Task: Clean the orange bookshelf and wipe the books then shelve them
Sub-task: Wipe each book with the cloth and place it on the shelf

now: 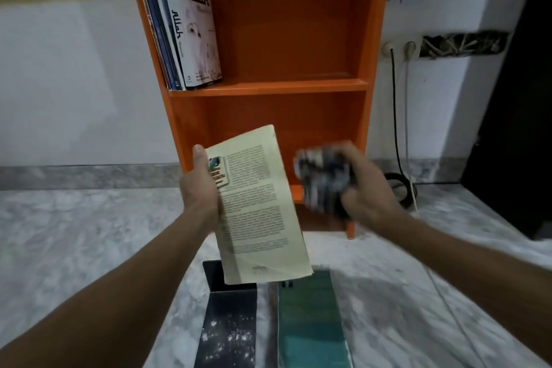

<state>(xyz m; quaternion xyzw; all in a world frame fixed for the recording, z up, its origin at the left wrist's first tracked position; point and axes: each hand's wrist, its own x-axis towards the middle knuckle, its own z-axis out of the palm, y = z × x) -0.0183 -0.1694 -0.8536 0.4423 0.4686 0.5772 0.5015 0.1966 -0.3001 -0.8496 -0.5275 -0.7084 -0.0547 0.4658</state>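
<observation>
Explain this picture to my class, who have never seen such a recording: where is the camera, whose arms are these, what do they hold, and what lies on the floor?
There is no machine here. A person wears one wide-angle camera on the head, looking forward and down, so both arms are the person's own. The left hand holds a yellowed paperback by its edge, printed cover facing the camera. The right hand grips a bunched dark cloth, blurred, beside the book. Behind stands the orange bookshelf, with a few shelved books leaning at the left of its upper shelf. On the marble floor lie a dark speckled book and a teal book, side by side.
</observation>
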